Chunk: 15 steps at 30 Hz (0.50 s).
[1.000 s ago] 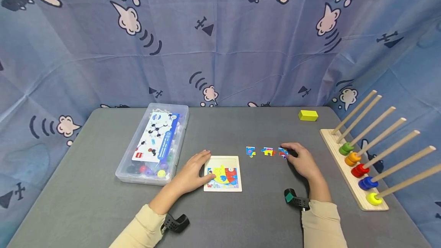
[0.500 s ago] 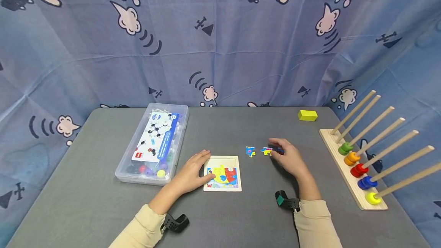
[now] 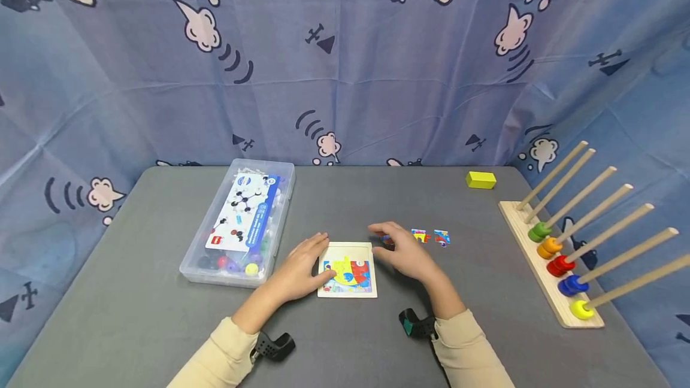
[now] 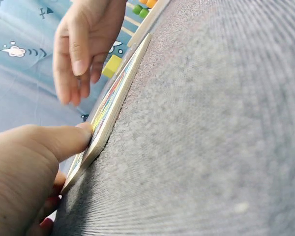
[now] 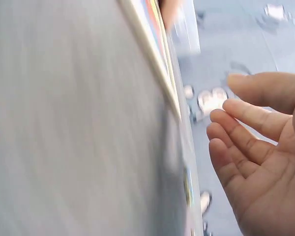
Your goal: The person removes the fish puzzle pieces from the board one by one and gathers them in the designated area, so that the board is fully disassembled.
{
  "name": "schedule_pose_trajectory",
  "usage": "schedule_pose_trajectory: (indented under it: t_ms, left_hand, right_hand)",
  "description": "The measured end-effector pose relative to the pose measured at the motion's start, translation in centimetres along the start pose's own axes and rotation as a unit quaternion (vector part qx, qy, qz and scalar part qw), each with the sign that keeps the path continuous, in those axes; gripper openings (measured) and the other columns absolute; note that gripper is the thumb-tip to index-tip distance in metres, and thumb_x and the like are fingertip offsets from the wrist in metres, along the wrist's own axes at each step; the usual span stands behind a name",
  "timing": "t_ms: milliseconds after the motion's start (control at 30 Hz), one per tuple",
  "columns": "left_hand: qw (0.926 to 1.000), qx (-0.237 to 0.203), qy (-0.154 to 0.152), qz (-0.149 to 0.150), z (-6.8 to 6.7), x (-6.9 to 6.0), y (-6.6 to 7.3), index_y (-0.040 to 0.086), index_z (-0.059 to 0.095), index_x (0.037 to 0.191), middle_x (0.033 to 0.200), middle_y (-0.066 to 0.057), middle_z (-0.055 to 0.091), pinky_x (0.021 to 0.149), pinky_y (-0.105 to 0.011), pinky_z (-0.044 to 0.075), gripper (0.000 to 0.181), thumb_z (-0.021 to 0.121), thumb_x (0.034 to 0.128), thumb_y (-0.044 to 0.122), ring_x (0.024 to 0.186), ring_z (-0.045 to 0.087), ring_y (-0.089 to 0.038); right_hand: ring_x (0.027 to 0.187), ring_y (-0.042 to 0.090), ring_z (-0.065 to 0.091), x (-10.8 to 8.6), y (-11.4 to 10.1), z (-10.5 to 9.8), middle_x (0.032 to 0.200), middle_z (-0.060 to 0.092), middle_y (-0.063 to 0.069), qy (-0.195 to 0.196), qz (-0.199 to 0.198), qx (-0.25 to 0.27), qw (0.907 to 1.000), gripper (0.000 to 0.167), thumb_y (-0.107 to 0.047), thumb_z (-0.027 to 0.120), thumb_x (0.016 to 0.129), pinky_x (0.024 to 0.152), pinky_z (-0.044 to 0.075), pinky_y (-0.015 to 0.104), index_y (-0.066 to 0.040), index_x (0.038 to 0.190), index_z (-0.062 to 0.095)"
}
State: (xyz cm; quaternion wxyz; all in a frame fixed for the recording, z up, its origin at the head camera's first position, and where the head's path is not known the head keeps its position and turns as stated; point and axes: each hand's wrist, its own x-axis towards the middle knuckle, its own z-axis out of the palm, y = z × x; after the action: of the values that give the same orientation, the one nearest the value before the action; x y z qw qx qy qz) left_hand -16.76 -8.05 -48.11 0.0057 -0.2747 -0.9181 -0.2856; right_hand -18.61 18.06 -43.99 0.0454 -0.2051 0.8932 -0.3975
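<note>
A small square jigsaw puzzle [image 3: 347,246] in a pale wooden frame lies flat on the grey table, partly filled with a yellow, red and blue picture. My left hand [image 3: 299,268] holds its left side, thumb on the picture and fingers along the edge; the left wrist view shows the thumb [image 4: 71,140] pressing the face. My right hand [image 3: 404,250] hovers just right of the frame, fingers apart and holding nothing in the right wrist view. Under its fingertips one blue puzzle piece [image 3: 385,238] is mostly hidden. Two more pieces, one yellow-red [image 3: 419,235] and one blue-red [image 3: 442,237], lie farther right.
On the left stands a clear plastic box [image 3: 237,220] of molecular model parts. A wooden peg stand [image 3: 550,268] with coloured rings is at the right edge. Near the back right sits a yellow block [image 3: 481,180]. A blue patterned curtain [image 3: 345,76] hangs behind the table.
My right hand has moved left from the rightmost puzzle piece, past the middle one, to the leftmost. Both pieces it passed are uncovered. The left hand and frame have stayed in place.
</note>
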Motion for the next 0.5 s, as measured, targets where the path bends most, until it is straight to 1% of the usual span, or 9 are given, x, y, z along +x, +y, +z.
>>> schedule_pose_trajectory:
  t_ms: [167, 267, 333, 400, 500]
  left_hand:
    - [0.9997, 0.015, -0.020, -0.003, -0.3, -0.5, 0.5, -0.004, 0.040, 0.141, 0.151, -0.018, 0.034, 0.116, -0.049, 0.026, 0.073, 0.063, 0.0880, 0.040, 0.142, 0.028, -0.030]
    - [0.9996, 0.017, -0.024, 0.000, -0.4, -1.1, 0.8, -0.005, 0.038, 0.141, 0.152, -0.018, 0.032, 0.116, -0.050, 0.025, 0.074, 0.062, 0.0888, 0.041, 0.142, 0.027, -0.031]
    - [0.9996, 0.019, -0.020, 0.004, -0.4, -1.5, 0.9, -0.005, 0.038, 0.141, 0.152, -0.019, 0.031, 0.116, -0.050, 0.025, 0.074, 0.062, 0.0890, 0.040, 0.142, 0.027, -0.031]
    - [0.9996, 0.023, -0.010, 0.013, -0.2, -1.8, 0.9, -0.006, 0.039, 0.141, 0.151, -0.020, 0.032, 0.115, -0.050, 0.026, 0.073, 0.063, 0.0892, 0.039, 0.142, 0.028, -0.032]
    - [0.9993, 0.027, 0.007, 0.023, 0.0, -2.0, 0.7, -0.007, 0.040, 0.140, 0.150, -0.021, 0.034, 0.115, -0.051, 0.026, 0.071, 0.063, 0.0891, 0.037, 0.141, 0.030, -0.033]
  right_hand:
    - [0.111, 0.030, 0.058, 0.4, -2.1, 2.2, 0.122, 0.059, 0.014, -0.046, -0.025, 0.020, 0.9985, 0.041, -0.010, 0.063, 0.088, 0.093, 0.050, 0.044, 0.001, 0.127, 0.056]
    - [0.109, 0.030, 0.059, 0.6, -3.1, 3.2, 0.121, 0.059, 0.015, -0.064, -0.039, 0.024, 0.9969, 0.040, -0.009, 0.064, 0.087, 0.092, 0.051, 0.044, 0.002, 0.125, 0.057]
    - [0.107, 0.028, 0.060, 0.7, -3.6, 4.0, 0.120, 0.059, 0.014, -0.072, -0.049, 0.014, 0.9961, 0.040, -0.008, 0.065, 0.087, 0.093, 0.051, 0.042, 0.001, 0.124, 0.057]
    - [0.105, 0.025, 0.060, 0.7, -4.1, 4.7, 0.118, 0.060, 0.012, -0.075, -0.060, 0.000, 0.9954, 0.040, -0.008, 0.066, 0.086, 0.092, 0.051, 0.040, 0.000, 0.124, 0.058]
    - [0.105, 0.023, 0.059, 0.8, -4.4, 5.7, 0.115, 0.061, 0.010, -0.070, -0.078, -0.030, 0.9940, 0.039, -0.009, 0.067, 0.083, 0.093, 0.049, 0.039, -0.001, 0.121, 0.061]
